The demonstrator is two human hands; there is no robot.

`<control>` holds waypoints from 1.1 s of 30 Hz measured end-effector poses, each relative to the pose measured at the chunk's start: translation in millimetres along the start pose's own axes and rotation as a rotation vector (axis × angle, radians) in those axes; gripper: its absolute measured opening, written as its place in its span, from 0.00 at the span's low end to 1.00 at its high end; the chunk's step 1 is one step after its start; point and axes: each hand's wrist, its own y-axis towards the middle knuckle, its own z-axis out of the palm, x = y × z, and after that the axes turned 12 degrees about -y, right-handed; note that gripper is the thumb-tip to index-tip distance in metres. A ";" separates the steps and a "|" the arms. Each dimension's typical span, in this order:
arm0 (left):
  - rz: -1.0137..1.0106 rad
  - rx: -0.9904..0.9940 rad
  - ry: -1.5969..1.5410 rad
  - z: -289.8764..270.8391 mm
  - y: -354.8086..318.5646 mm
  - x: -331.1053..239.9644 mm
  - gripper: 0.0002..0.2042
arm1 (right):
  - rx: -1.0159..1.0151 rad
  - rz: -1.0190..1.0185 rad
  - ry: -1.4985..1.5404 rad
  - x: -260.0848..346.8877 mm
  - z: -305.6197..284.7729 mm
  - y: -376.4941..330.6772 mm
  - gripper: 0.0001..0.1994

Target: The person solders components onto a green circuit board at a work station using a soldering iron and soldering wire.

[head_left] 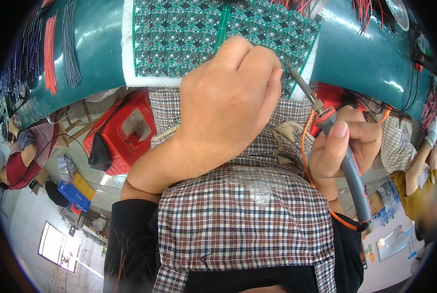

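My right hand (343,141) grips a soldering iron (348,163) by its grey and red handle. The iron's metal tip points up and left, close over a panel of green circuit boards (177,41). My left hand (228,93) is closed above the near edge of that panel, knuckles up. Its fingertips are hidden under the hand, so whatever they pinch is out of sight. The panel carries rows of round boards and lies on a white foam sheet (129,49). An orange cord (305,146) runs beside the iron.
On the green tabletop (98,53) lie bundles of red wires (50,53), grey wires (71,46) and dark wires (25,53) at left. More red wires (362,14) are at the back right. A red stool (130,134) stands below left. Other people sit at both sides.
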 end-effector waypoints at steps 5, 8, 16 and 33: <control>0.017 -0.006 -0.001 0.7 -0.2 0.4 0.06 | 0.065 -0.025 0.009 -5.6 -8.9 0.0 0.10; 0.007 -0.006 -0.028 3.1 -0.4 1.3 0.06 | 0.130 -0.054 0.021 -9.0 -12.0 -1.1 0.12; 0.021 -0.015 -0.044 -6.5 -3.2 3.1 0.05 | -0.004 -0.005 0.015 5.6 3.6 -5.5 0.09; 0.002 0.008 0.000 -1.6 -1.8 1.3 0.05 | 0.104 -0.053 -0.005 -4.6 -7.1 -3.3 0.12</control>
